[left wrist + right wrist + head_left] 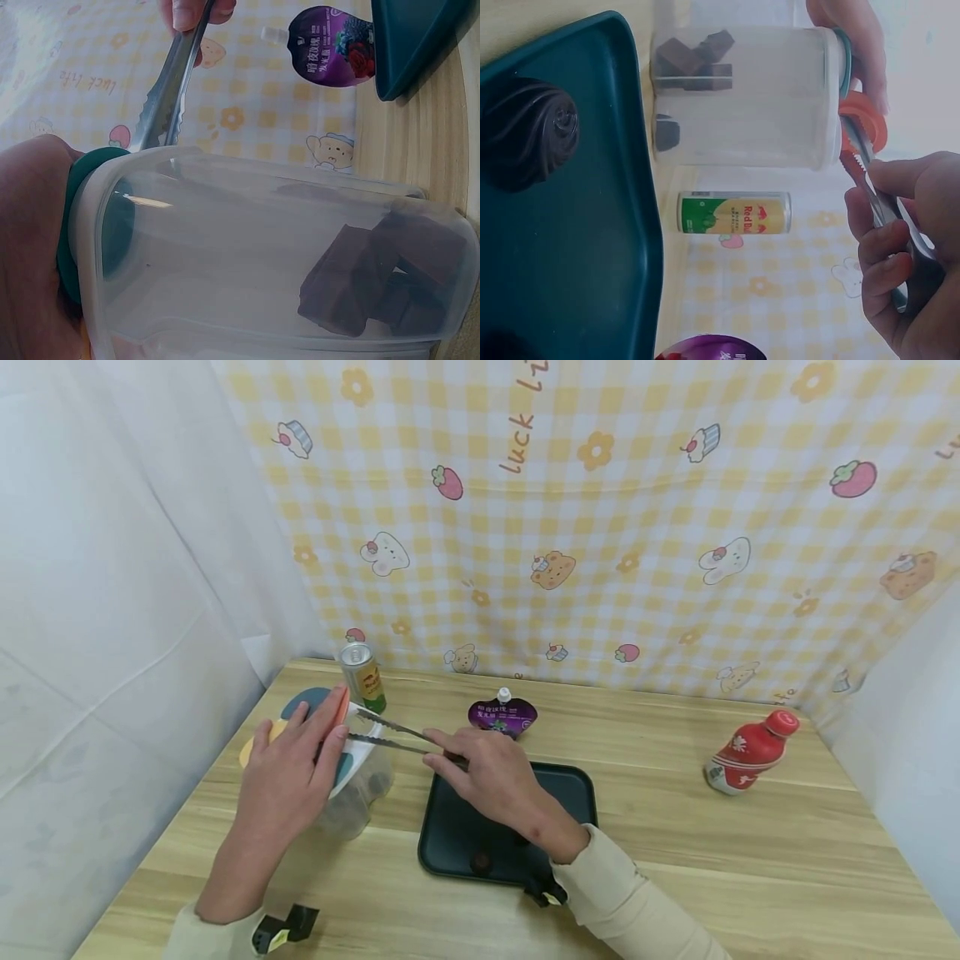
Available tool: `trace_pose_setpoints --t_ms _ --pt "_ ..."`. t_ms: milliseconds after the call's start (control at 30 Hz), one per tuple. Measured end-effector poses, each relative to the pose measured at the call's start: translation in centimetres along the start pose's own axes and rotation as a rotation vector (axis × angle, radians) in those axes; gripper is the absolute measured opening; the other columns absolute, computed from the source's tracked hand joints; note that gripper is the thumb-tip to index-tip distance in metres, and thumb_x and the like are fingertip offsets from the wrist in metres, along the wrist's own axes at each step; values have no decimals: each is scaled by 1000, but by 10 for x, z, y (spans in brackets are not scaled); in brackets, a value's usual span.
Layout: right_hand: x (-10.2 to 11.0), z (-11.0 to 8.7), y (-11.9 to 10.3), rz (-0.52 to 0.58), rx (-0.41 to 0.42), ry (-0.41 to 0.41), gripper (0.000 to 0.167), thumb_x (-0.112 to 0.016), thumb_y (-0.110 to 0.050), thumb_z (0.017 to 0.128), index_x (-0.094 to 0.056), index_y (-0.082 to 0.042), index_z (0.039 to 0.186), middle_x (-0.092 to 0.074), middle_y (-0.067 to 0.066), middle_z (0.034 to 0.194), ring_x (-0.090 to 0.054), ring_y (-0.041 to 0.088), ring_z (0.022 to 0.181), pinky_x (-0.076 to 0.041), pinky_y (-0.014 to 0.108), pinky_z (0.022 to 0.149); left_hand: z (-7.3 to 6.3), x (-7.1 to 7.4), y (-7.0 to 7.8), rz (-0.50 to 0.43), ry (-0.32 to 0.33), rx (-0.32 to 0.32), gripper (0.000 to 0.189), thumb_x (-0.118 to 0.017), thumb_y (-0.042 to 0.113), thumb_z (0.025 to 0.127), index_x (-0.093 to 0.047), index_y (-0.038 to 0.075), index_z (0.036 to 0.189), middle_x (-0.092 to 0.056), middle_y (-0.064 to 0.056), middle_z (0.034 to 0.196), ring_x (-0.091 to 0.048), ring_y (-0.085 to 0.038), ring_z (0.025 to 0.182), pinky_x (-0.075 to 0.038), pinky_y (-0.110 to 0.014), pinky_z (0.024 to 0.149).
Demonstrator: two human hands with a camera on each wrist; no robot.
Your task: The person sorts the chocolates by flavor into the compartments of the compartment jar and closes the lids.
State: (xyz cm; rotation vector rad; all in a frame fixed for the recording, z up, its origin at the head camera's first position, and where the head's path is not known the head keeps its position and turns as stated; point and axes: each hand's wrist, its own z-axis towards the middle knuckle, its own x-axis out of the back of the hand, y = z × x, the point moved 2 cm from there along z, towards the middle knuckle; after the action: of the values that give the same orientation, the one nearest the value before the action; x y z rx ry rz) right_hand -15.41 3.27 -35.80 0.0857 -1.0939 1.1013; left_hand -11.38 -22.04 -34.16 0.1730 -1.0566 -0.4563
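Note:
A clear plastic container (348,810) with a white lid and coloured flaps stands at the left of the table. Dark brown blocks (420,262) lie at its bottom. My left hand (288,777) rests over the lid, its straight fingers against the raised orange flap (877,124). In my right hand (491,772) I grip metal tongs (393,727), arms a little apart. Their serrated tips reach the lid beside the orange flap, with nothing seen between them.
A dark green tray (442,843) sits below my right hand, bearing a dark swirled piece (529,135). Behind stand a Red Bull can (365,677) and a purple spouted pouch (502,717). At the right is a red-capped bottle (752,752).

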Motion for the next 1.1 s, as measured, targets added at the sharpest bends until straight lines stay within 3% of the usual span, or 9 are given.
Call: trace_pose_setpoints --t_ms 233,500,700,967,1100 --pt "7 -8 3 6 -1 -10 35 -71 -27 100 -73 -14 132 -66 -10 84 -44 5 61 -37 21 51 -1 -1 -2 3 2 -2 50 -46 31 110 -45 16 158 -61 -25 137 -51 -55 128 -23 -79 104" --pt "29 -26 15 -32 60 -26 34 -74 -26 98 -74 -15 130 -62 -12 81 -39 2 59 -35 22 53 -2 0 -1 1 36 -22 49 -49 31 109 -47 17 156 -64 -23 134 -54 -53 127 -26 -78 104" --pt "50 -43 33 20 70 -157 36 -74 -28 97 -74 -16 131 -60 -17 76 -43 0 60 -40 22 54 0 0 -3 5 41 -30 49 -49 30 109 -48 15 156 -63 -22 136 -55 -53 126 -26 -78 104" --pt "75 -55 58 46 90 -388 34 -72 -30 99 -74 -15 129 -49 -21 70 -37 -2 58 -34 20 52 0 -1 -3 10 27 -20 49 -49 31 109 -48 15 156 -63 -22 137 -53 -54 126 -25 -78 104" --pt "80 -60 67 95 73 -504 33 -73 -31 99 -76 -15 127 -58 -21 76 -42 -5 59 -40 18 54 0 -2 -3 10 26 -20 49 -49 31 109 -48 16 156 -63 -22 136 -53 -54 127 -25 -78 104"
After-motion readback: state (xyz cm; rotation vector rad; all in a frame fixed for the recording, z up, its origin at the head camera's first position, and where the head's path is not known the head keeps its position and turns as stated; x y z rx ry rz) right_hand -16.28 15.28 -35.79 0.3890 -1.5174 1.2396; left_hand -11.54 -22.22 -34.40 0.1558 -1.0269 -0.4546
